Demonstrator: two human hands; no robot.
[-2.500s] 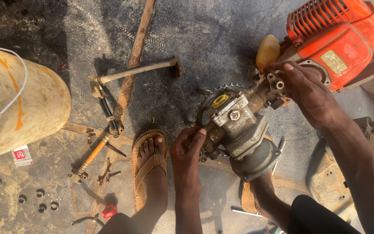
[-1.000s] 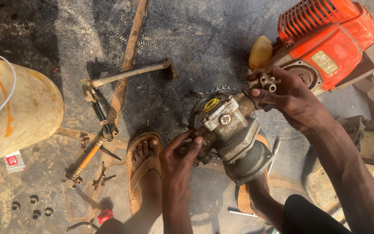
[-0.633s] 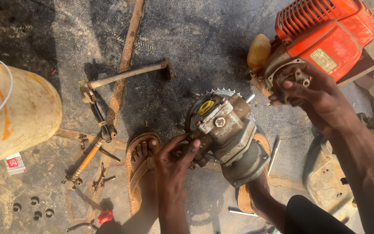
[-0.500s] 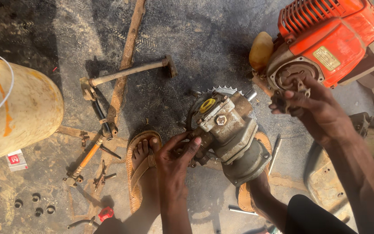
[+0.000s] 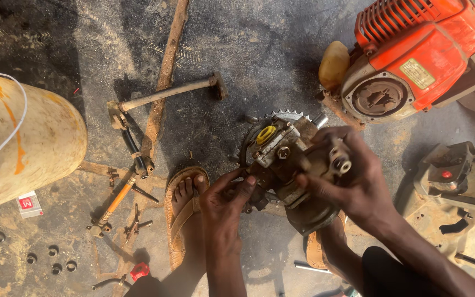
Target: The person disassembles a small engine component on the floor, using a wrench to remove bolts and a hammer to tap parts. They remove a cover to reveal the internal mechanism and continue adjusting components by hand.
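His left hand (image 5: pixel 224 201) grips the low side of the greasy gearbox (image 5: pixel 290 165) above his sandalled foot (image 5: pixel 185 212). The right hand (image 5: pixel 347 176) has come back from the orange engine (image 5: pixel 413 60), fingers closed around a small metal fitting (image 5: pixel 337 159) against the gearbox.

left hand (image 5: pixel 224 201), right hand (image 5: pixel 353 181), greasy engine part (image 5: pixel 287 165)

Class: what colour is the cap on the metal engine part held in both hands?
Yellow cap, clearest in the head view.
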